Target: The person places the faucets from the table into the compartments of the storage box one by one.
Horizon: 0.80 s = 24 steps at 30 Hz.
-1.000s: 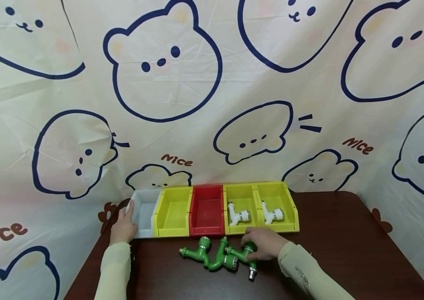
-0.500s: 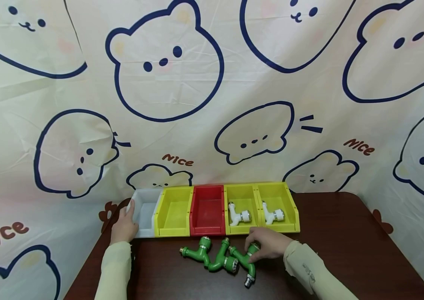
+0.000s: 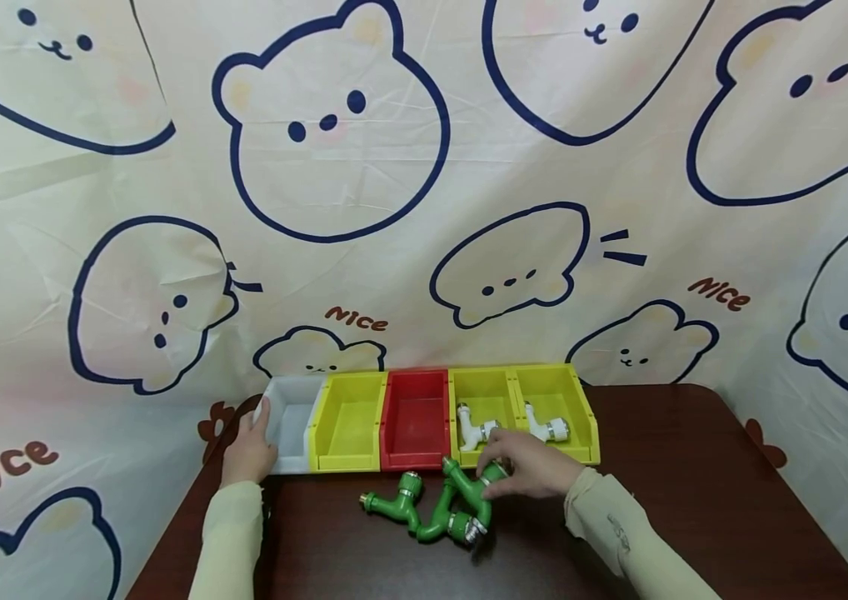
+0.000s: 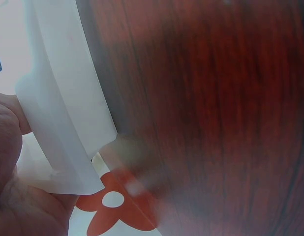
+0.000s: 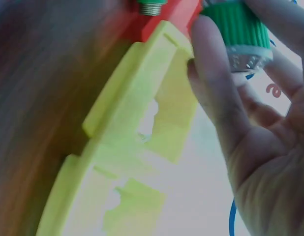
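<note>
Cartoon-printed cloth (image 3: pixel 334 179) hangs behind the dark brown table (image 3: pixel 364 571) where we work. We have a green faucet (image 3: pixel 467 487) just in front of the bin row, our right hand (image 3: pixel 532 467) pinching its ribbed knob between thumb and fingers. Its lower end overlaps the middle faucet (image 3: pixel 435 525) in the head view; we cannot tell whether they touch. Just beside, the left faucet (image 3: pixel 394 507), also green, lies on the table. Behind them stand, from left, a whitish bin (image 3: pixel 289 433), a yellow bin (image 3: pixel 349 417), a red bin (image 3: pixel 415 417) and two more yellow bins (image 3: pixel 544 383), each holding a white faucet (image 3: pixel 541 430). Our left hand (image 3: pixel 249 454) grips the whitish bin's outer wall.
</note>
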Available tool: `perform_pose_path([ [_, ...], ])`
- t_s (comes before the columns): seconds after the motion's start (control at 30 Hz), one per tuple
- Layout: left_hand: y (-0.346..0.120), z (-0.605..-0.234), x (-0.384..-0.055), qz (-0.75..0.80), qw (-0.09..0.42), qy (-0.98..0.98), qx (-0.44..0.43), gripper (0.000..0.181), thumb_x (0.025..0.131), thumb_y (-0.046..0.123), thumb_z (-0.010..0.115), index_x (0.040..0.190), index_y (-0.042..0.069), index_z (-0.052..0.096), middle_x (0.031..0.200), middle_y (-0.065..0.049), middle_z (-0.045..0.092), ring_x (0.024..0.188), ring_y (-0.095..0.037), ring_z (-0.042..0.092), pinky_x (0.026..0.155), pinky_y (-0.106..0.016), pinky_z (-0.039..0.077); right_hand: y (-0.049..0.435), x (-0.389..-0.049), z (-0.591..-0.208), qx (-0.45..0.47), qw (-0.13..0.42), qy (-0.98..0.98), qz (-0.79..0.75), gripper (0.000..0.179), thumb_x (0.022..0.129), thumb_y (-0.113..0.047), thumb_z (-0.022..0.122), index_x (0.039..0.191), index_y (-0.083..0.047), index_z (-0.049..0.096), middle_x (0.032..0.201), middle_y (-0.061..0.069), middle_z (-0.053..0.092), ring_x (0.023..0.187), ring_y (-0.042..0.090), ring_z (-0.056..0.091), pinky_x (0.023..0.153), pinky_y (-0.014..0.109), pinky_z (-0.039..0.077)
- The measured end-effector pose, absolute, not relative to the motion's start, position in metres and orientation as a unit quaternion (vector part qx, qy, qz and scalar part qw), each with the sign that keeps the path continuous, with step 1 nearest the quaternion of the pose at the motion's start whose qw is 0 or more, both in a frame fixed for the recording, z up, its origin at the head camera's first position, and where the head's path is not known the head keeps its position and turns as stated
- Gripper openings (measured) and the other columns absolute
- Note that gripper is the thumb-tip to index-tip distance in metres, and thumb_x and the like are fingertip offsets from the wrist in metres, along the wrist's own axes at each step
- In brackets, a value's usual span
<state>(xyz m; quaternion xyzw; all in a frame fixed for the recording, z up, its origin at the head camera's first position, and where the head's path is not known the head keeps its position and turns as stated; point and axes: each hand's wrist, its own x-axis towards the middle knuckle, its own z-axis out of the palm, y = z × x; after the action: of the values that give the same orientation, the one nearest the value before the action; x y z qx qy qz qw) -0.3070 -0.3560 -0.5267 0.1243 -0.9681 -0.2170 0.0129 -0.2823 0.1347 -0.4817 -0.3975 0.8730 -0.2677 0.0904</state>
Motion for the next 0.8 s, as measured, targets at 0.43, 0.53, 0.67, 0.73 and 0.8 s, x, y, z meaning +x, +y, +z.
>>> perform_pose_path([
  [0.43,-0.356,-0.525,-0.308,-0.218,0.011,-0.967,0.129,0.088,0.095,0.003,0.05,0.167,0.016,0.001,0.165,-0.03,0.015,0.113,-0.056,0.054,0.106,-0.071,0.042,0.08,-0.312,-0.458,-0.32,0.005,0.91,-0.262,0.032,0.089,-0.04,0.081,0.112,-0.02,0.079,0.098,-0.007,0.055,0.081,0.011,0.052,0.069,0.024,0.049],
  [0.53,-0.357,-0.526,-0.307,-0.218,0.01,-0.967,0.129,0.088,0.095,0.003,0.051,0.167,0.015,0.001,0.164,-0.03,0.016,0.112,-0.056,0.054,0.106,-0.071,0.042,0.067,-0.317,-0.453,-0.302,-0.001,0.918,-0.258,0.028,0.089,-0.039,0.081,0.11,-0.021,0.079,0.098,-0.006,0.054,0.082,0.011,0.052,0.071,0.025,0.049],
  [0.67,-0.356,-0.526,-0.307,-0.221,0.01,-0.967,0.13,0.088,0.095,0.003,0.051,0.167,0.016,0.001,0.163,-0.03,0.017,0.109,-0.055,0.055,0.105,-0.07,0.043,0.051,-0.324,-0.45,-0.274,0.005,0.926,-0.261,0.028,0.089,-0.038,0.081,0.112,-0.022,0.078,0.101,-0.005,0.056,0.087,0.013,0.053,0.076,0.027,0.051],
  [0.73,-0.356,-0.525,-0.306,-0.222,0.011,-0.966,0.13,0.088,0.095,0.003,0.051,0.167,0.016,0.002,0.163,-0.03,0.017,0.107,-0.054,0.056,0.105,-0.07,0.043,0.045,-0.328,-0.452,-0.265,0.004,0.927,-0.264,0.029,0.089,-0.037,0.081,0.114,-0.021,0.078,0.101,-0.004,0.055,0.086,0.014,0.053,0.075,0.027,0.051],
  [0.8,-0.355,-0.525,-0.305,-0.223,0.012,-0.966,0.13,0.087,0.096,0.003,0.051,0.167,0.016,0.002,0.163,-0.03,0.018,0.106,-0.053,0.056,0.105,-0.07,0.044,0.039,-0.331,-0.454,-0.26,-0.002,0.927,-0.269,0.03,0.09,-0.034,0.081,0.115,-0.018,0.077,0.101,-0.002,0.055,0.085,0.015,0.053,0.075,0.028,0.052],
])
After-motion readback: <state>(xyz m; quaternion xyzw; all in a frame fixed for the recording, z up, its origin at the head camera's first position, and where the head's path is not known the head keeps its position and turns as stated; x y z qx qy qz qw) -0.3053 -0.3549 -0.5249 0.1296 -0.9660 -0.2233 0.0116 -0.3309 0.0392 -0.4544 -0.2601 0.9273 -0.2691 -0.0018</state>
